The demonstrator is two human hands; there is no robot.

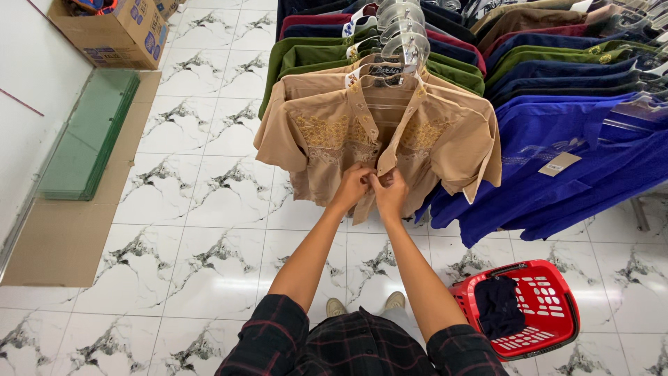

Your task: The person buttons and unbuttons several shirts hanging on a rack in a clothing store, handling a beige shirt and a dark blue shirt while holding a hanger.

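sleeves: dark plaid sleeves (pixel 362 345) nearest the camera, both forearms reaching up and away.
left hand: left hand (pixel 351 186), fingers pressed together, pinching the shirt's front edge.
right hand: right hand (pixel 391 195), touching the left, fingers pinching the same placket.
shirt: tan embroidered shirt (pixel 379 136) on a clear hanger (pixel 400 52), front of the rack, just above the fingers.
risk: a hard pull on the placket could likely slide the shirt off its hanger or strain a button.
tag: pale rectangular tag (pixel 559 163) on a blue shirt (pixel 557 167), right of the fingers.
box: brown cardboard box (pixel 115 31) with blue print, far up-left.
basket: red basket (pixel 529 306), below-right of the fingers, dark cloth inside.
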